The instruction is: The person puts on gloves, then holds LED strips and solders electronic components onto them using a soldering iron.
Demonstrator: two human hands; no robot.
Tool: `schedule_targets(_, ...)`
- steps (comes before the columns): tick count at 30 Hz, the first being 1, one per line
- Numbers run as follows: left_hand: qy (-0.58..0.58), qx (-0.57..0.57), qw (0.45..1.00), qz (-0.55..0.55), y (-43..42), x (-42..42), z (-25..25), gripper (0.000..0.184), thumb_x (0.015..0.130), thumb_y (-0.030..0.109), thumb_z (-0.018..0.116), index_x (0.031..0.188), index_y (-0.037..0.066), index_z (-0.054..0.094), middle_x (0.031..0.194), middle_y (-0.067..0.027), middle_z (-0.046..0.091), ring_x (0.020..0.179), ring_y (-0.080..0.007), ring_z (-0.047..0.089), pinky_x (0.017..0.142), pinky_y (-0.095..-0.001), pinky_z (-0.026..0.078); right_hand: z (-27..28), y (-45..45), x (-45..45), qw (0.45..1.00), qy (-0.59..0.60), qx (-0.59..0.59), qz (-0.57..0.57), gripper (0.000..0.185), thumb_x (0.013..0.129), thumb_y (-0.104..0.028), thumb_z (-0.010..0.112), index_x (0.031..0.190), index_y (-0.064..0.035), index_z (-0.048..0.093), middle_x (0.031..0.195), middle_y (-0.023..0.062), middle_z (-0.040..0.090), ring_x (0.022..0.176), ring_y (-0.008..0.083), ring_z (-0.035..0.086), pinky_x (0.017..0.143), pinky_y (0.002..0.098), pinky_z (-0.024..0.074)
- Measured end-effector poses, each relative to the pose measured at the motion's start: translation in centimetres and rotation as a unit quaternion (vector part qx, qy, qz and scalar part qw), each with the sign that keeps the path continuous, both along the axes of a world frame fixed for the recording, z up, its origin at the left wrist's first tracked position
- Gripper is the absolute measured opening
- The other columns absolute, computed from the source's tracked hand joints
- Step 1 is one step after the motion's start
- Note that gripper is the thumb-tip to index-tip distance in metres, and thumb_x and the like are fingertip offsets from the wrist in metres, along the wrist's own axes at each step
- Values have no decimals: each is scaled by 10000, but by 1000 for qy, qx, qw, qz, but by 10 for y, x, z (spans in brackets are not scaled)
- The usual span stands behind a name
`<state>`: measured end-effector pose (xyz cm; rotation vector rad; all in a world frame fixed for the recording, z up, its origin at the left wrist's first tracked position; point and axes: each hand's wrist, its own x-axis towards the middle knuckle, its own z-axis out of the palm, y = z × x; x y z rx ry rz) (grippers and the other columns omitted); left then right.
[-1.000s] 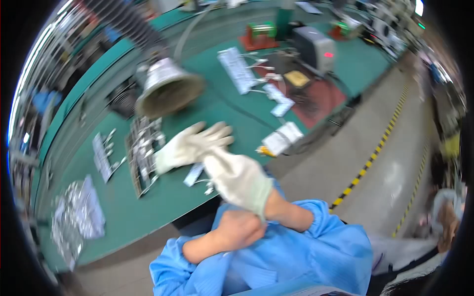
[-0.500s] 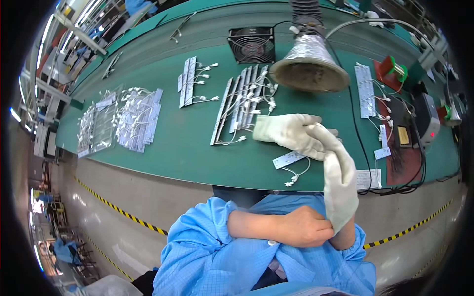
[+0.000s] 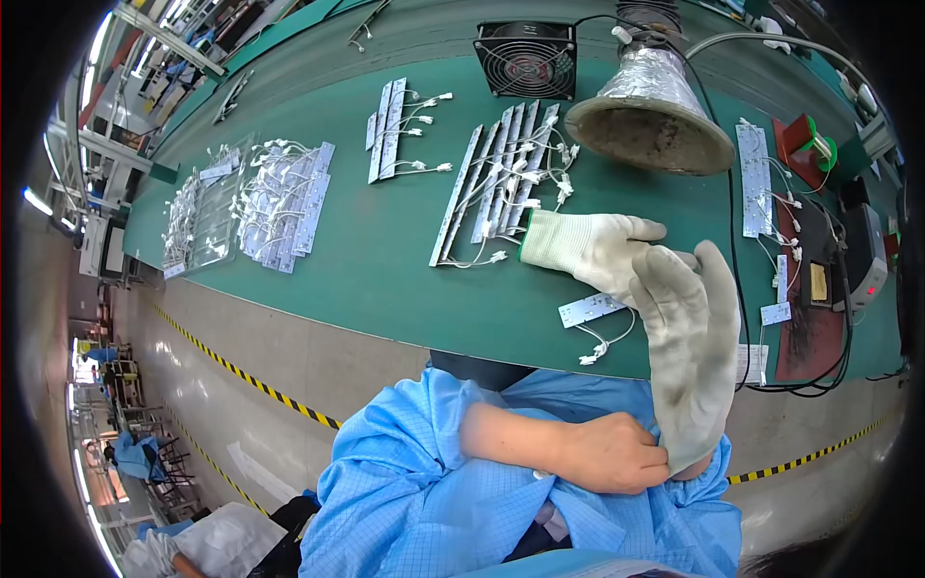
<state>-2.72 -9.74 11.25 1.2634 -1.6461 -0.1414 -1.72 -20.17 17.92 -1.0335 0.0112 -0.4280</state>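
Observation:
My left hand (image 3: 615, 455) is bare, its fingers closed on the cuff of a white work glove at my right wrist. That glove covers my right hand (image 3: 689, 342), which is raised at the table's front edge with fingers stretched and apart. Behind it a second white glove (image 3: 583, 246) lies on the green table, its fingers partly hidden by my right hand. Close by, a small LED strip board (image 3: 590, 309) with white wires and a connector lies near the edge.
LED boards (image 3: 284, 207) with wires are piled at left, beside a clear tray (image 3: 214, 231). Metal-backed strips (image 3: 496, 173) lie mid-table. A fan (image 3: 527, 63) and a fume extraction hood (image 3: 655, 130) stand behind. A soldering station (image 3: 860, 255) and solder reel (image 3: 819, 152) are at right.
My right hand's gloved fingers have straightened and spread. My left hand still grips the glove's cuff. The view has shifted, so the table's things appear farther right and mostly higher.

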Motion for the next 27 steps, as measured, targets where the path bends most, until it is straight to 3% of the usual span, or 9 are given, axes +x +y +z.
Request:
schedule_targets(3, -22, 4, 1000, 9, 1, 6, 2, 198, 693, 156, 671, 755, 57, 511, 717, -71, 516, 579, -237, 566, 471, -376, 468, -5, -9, 3, 996, -72, -6, 52, 622, 1010, -365, 450, 1423, 88, 344, 1419, 213, 441, 1295, 292, 471, 1115, 419, 336)
schedule_targets(7, 3, 56, 995, 80, 15, 15, -4, 251, 769, 251, 707, 769, 71, 532, 703, -74, 545, 598, -244, 586, 483, -382, 471, 4, -12, -16, 986, 104, -129, 25, 540, 993, -180, 434, 1458, 65, 314, 1187, 153, 624, 1067, 163, 574, 947, 278, 412)
schedule_targets(10, 150, 108, 972, 144, 40, 24, 2, 355, 832, 389, 711, 834, 60, 577, 721, -77, 588, 634, -264, 616, 509, -379, 480, 0, -7, -20, 976, 73, -161, 130, 486, 955, 17, 397, 1434, 85, 354, 1251, 189, 598, 1149, 189, 565, 1014, 346, 418)
schedule_targets(13, 344, 105, 923, 138, 59, 35, 10, 507, 871, 491, 673, 1040, 21, 582, 863, -116, 623, 751, -269, 641, 650, -350, 509, -9, 3, -10, 885, -21, -452, 107, 560, 766, 0, 579, 1316, 67, 497, 1255, 229, 582, 1158, 353, 554, 997, 411, 427)
schedule_targets(18, 358, 75, 924, 109, 81, 34, 17, 446, 953, 397, 589, 1142, -8, 575, 1091, -160, 633, 969, -325, 627, 853, -411, 487, -7, 18, -8, 877, -26, -436, 202, 465, 794, 5, 536, 1254, 64, 562, 1244, 234, 595, 1145, 379, 565, 1007, 437, 419)
schedule_targets(20, 309, 34, 938, 151, 74, 21, 0, 421, 952, 429, 578, 1007, 12, 601, 925, -157, 643, 847, -316, 633, 732, -403, 501, -6, 19, -10, 876, -50, -389, 281, 452, 785, 49, 511, 1232, 73, 569, 1223, 260, 604, 1113, 402, 592, 1000, 451, 431)
schedule_targets(24, 306, -2, 941, 147, 71, 10, 7, 397, 960, 418, 563, 921, 27, 621, 882, -148, 639, 815, -335, 617, 728, -405, 491, -2, 29, -15, 889, -94, -342, 290, 454, 738, 49, 520, 1186, 78, 592, 1162, 299, 617, 1051, 424, 617, 939, 485, 472)
schedule_targets(26, 315, -25, 939, 132, 65, 9, 10, 374, 952, 408, 574, 945, 36, 604, 853, -140, 627, 798, -343, 612, 719, -407, 490, -7, 33, -19, 921, -80, -290, 246, 445, 738, 7, 527, 1173, 74, 601, 1109, 282, 639, 985, 404, 640, 911, 475, 489)
schedule_targets(27, 299, -43, 942, 148, 62, 12, 16, 366, 944, 405, 584, 960, 39, 589, 857, -139, 622, 794, -347, 612, 716, -411, 490, -8, 35, -24, 934, -52, -286, 208, 394, 876, -172, 573, 1182, 75, 600, 1082, 258, 651, 949, 370, 649, 890, 472, 499)
